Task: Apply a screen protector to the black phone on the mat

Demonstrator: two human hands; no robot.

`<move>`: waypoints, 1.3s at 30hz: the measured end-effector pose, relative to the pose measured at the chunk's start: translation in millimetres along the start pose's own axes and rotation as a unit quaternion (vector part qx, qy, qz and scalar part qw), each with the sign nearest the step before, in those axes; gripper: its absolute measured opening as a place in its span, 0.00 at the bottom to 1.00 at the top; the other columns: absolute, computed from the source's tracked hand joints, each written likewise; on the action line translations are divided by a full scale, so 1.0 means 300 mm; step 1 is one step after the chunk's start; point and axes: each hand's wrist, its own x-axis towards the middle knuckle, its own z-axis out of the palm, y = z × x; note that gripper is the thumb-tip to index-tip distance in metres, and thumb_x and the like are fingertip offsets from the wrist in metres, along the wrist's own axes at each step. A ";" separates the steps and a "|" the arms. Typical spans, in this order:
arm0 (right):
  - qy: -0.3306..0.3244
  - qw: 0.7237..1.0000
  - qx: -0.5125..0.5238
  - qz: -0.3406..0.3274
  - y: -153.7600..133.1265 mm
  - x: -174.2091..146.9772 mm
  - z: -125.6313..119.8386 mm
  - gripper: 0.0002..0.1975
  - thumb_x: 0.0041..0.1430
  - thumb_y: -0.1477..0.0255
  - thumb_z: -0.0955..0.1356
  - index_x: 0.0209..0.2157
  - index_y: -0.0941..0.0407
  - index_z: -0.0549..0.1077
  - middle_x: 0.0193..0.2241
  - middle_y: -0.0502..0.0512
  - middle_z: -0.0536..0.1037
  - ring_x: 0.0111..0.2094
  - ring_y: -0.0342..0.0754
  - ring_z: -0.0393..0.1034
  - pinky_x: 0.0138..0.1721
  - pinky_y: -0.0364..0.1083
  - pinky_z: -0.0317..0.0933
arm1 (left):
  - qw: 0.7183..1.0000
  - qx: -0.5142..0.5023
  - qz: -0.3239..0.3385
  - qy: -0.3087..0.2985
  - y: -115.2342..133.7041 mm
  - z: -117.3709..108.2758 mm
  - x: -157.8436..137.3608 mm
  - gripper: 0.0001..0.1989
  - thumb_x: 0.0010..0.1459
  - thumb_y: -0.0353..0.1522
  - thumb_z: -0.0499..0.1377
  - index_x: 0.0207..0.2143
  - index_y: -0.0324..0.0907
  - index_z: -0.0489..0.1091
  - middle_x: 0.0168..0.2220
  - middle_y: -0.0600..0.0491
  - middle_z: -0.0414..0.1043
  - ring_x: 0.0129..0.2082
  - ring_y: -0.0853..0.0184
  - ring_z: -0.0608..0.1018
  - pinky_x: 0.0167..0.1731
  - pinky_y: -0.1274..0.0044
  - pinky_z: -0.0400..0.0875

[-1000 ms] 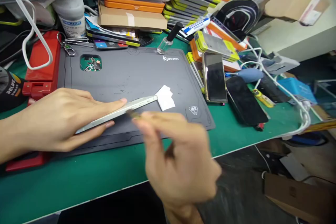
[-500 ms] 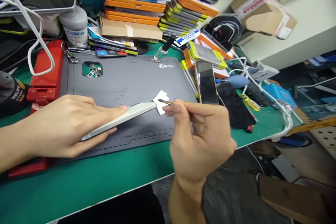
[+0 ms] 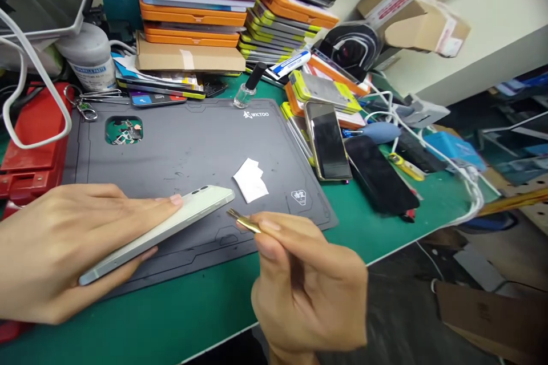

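My left hand (image 3: 85,239) is closed around a pale green-white smartphone (image 3: 188,214), fingers on its back and below it. The phone is tilted over the grey work mat (image 3: 192,148), its camera end pointing right. Between thumb and forefinger, my right hand (image 3: 308,279) pinches a small brush (image 3: 246,222) with a gold-coloured ferrule. The brush's dark bristles point left, just short of the phone's corner; a small gap shows between them. Its handle is hidden in my hand. A folded white paper piece (image 3: 252,181) lies on the mat behind the brush.
A glass bottle with a black cap (image 3: 245,94) stands at the mat's back edge. Two dark phones (image 3: 327,140) lie to the right, near a blue air blower (image 3: 381,132). Stacked orange cases (image 3: 192,14) rise behind. A red clamp-like tool (image 3: 32,142) sits left.
The view has shifted, so things on the bench sit further left. The brush has come lower and slightly away from the phone's end, and more of the phone's back shows.
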 end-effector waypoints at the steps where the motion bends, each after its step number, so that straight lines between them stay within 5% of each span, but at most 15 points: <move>1: 0.003 1.000 -0.004 0.000 0.000 -0.001 -0.001 0.15 0.61 0.95 0.67 0.44 0.67 0.75 0.37 0.56 0.81 0.40 0.45 0.80 0.40 0.47 0.78 | 1.000 0.011 -0.002 -0.002 -0.001 -0.002 0.000 0.33 0.60 0.41 0.57 0.68 0.57 0.59 0.71 0.79 0.61 0.61 0.95 0.75 0.51 0.96 0.81; 5: 0.005 1.000 -0.018 -0.021 -0.007 -0.002 -0.006 0.10 0.65 0.91 0.68 0.44 0.66 0.74 0.39 0.54 0.81 0.40 0.42 0.80 0.40 0.43 0.78 | 1.000 -0.016 0.011 0.012 -0.005 0.003 0.001 0.35 0.57 0.40 0.60 0.67 0.54 0.62 0.69 0.74 0.66 0.61 0.90 0.76 0.50 0.95 0.83; 10: -0.103 0.993 -0.052 -0.009 -0.041 -0.010 -0.028 0.11 0.66 0.89 0.71 0.47 0.66 0.73 0.43 0.56 0.81 0.47 0.43 0.79 0.47 0.43 0.80 | 1.000 -0.016 0.006 0.003 0.000 0.012 0.001 0.40 0.52 0.37 0.64 0.68 0.54 0.60 0.69 0.72 0.65 0.63 0.88 0.77 0.51 0.92 0.88; 15: -0.052 0.994 -0.098 0.005 -0.041 -0.015 -0.026 0.11 0.67 0.88 0.70 0.47 0.61 0.73 0.42 0.51 0.81 0.44 0.40 0.79 0.45 0.42 0.78 | 0.999 0.017 0.025 0.018 0.005 0.005 0.011 0.40 0.52 0.38 0.60 0.69 0.52 0.59 0.70 0.75 0.63 0.63 0.90 0.76 0.47 0.92 0.89; 17: -0.079 0.994 -0.073 -0.021 -0.035 -0.010 -0.020 0.13 0.65 0.91 0.69 0.46 0.63 0.74 0.41 0.53 0.81 0.45 0.41 0.79 0.47 0.42 0.78 | 0.999 0.018 0.025 0.020 0.006 0.003 0.014 0.38 0.54 0.39 0.59 0.68 0.53 0.60 0.69 0.75 0.64 0.63 0.90 0.76 0.47 0.92 0.87; 21: -0.016 0.997 -0.055 -0.044 -0.027 -0.002 -0.005 0.10 0.66 0.91 0.69 0.46 0.67 0.74 0.40 0.55 0.81 0.43 0.42 0.79 0.44 0.42 0.78 | 0.999 0.017 0.013 0.027 0.008 -0.001 0.012 0.36 0.56 0.40 0.60 0.68 0.55 0.60 0.69 0.76 0.65 0.59 0.91 0.76 0.47 0.93 0.84; 25: -0.084 0.996 -0.011 -0.042 -0.019 -0.015 0.002 0.04 0.74 0.83 0.68 0.46 0.65 0.75 0.41 0.58 0.81 0.45 0.43 0.79 0.47 0.44 0.78 | 0.999 0.045 0.012 0.019 0.016 -0.013 0.004 0.42 0.55 0.42 0.59 0.71 0.58 0.51 0.70 0.78 0.61 0.58 0.92 0.79 0.46 0.95 0.88; 27: -0.028 0.998 -0.051 0.006 -0.005 -0.024 -0.001 0.07 0.71 0.84 0.70 0.47 0.61 0.75 0.41 0.55 0.82 0.45 0.42 0.78 0.49 0.43 0.76 | 0.995 0.089 -0.022 -0.041 0.021 -0.018 -0.005 0.44 0.57 0.43 0.56 0.72 0.64 0.40 0.70 0.84 0.57 0.59 0.99 0.79 0.51 1.00 0.87; 30: 0.062 0.991 -0.070 0.097 0.010 -0.025 -0.007 0.11 0.68 0.87 0.71 0.47 0.58 0.74 0.39 0.51 0.80 0.44 0.40 0.78 0.49 0.41 0.74 | 0.987 0.053 -0.123 -0.086 0.015 -0.012 -0.018 0.33 0.62 0.45 0.52 0.67 0.76 0.46 0.68 0.88 0.57 0.61 1.02 0.78 0.55 1.03 0.83; 32: 0.006 0.993 -0.020 0.120 0.005 -0.019 -0.007 0.08 0.72 0.84 0.69 0.45 0.56 0.73 0.38 0.49 0.78 0.41 0.39 0.77 0.45 0.40 0.72 | 0.953 -0.135 -0.246 -0.118 -0.005 -0.003 -0.016 0.22 0.58 0.59 0.49 0.56 0.85 0.60 0.61 0.93 0.65 0.63 1.03 0.78 0.64 1.00 0.76; 33: -0.035 0.992 0.003 0.120 -0.001 -0.015 -0.004 0.06 0.73 0.81 0.68 0.45 0.56 0.73 0.37 0.48 0.78 0.39 0.38 0.76 0.42 0.40 0.71 | 0.896 -0.229 -0.363 -0.114 -0.019 0.002 -0.010 0.28 0.49 0.69 0.50 0.52 0.83 0.66 0.61 0.92 0.66 0.67 1.00 0.76 0.70 0.96 0.72; 36: -0.116 0.986 0.032 0.115 -0.019 -0.010 0.009 0.04 0.75 0.77 0.67 0.42 0.56 0.72 0.34 0.47 0.77 0.35 0.39 0.74 0.37 0.41 0.68 | 0.845 -0.208 -0.489 -0.056 -0.054 0.009 0.021 0.45 0.38 0.74 0.49 0.60 0.77 0.58 0.63 0.82 0.70 0.62 0.90 0.81 0.67 0.79 0.82; 39: -0.134 0.978 0.046 0.151 -0.023 -0.015 0.020 0.06 0.77 0.74 0.66 0.42 0.57 0.73 0.34 0.47 0.78 0.35 0.39 0.75 0.39 0.41 0.68 | 0.830 -0.195 -0.522 -0.032 -0.062 0.004 0.046 0.48 0.38 0.72 0.46 0.61 0.67 0.57 0.62 0.69 0.73 0.63 0.84 0.81 0.81 0.63 0.82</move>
